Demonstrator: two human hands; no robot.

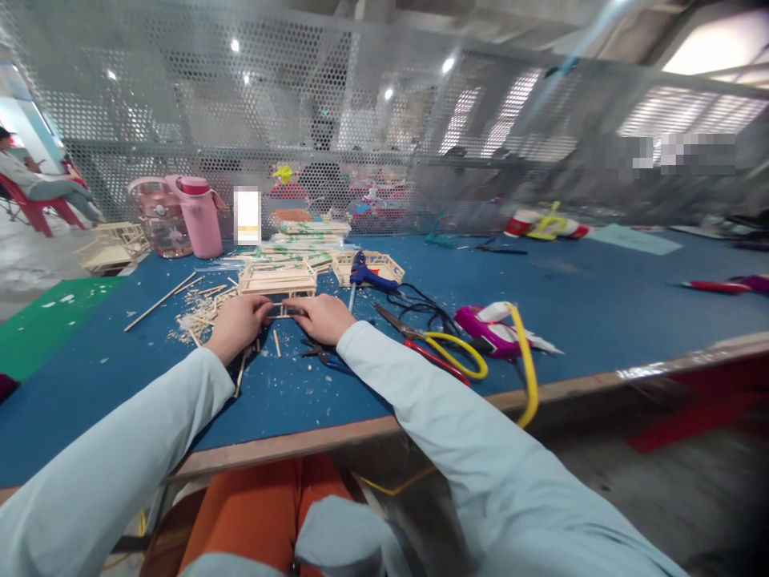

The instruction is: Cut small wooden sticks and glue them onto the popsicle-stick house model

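A small model built of thin wooden sticks (278, 280) stands on the blue table before me. My left hand (239, 322) pinches the lower near side of this model at its left. From the right, my right hand (324, 317) has its thumb and fingers closed on the same near edge. The fingertips hide part of the joints there. Beyond my right hand, a blue hot glue gun (373, 276) rests against a second stick frame (344, 268). Pliers with blue handles (329, 358) lie partly under my right wrist. Loose stick offcuts (207, 311) are heaped left of the model.
Scissors with yellow handles (453, 349) and a purple-and-white tool (496, 330) lie to the right. A pink bottle (201, 220) and a clear jug (165, 224) stand at the back left. Packs of sticks (306, 240) lie before a perforated metal screen (360, 128).
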